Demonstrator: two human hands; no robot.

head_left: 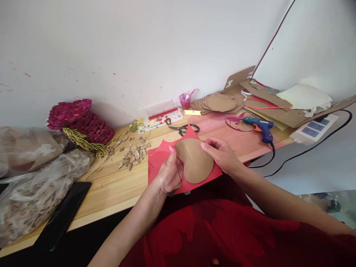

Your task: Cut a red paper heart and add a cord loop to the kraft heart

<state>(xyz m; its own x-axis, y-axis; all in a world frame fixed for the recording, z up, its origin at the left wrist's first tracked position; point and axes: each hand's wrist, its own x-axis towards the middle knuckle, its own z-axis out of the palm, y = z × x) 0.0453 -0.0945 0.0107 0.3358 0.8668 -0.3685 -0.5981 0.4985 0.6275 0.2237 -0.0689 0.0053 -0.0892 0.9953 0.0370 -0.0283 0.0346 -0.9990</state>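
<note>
A brown cardboard heart (197,161) is held up at the table's front edge, tilted, its rim marked with a dark line. My left hand (170,171) grips its left side, thumb on the front face. At its upper right edge, my right hand (219,152) pinches it between thumb and fingers. Red paper (157,163) with a cut, pointed upper edge lies behind and under the heart. Black-handled scissors (185,129) rest on the table just beyond the paper.
Shells (135,152) lie scattered left of the paper, near a magenta craft piece (80,120) and plastic bags (36,196). Cardboard discs (221,102), a pink cup (185,101), a blue glue gun (264,128) and a power strip (315,129) stand or lie behind and right.
</note>
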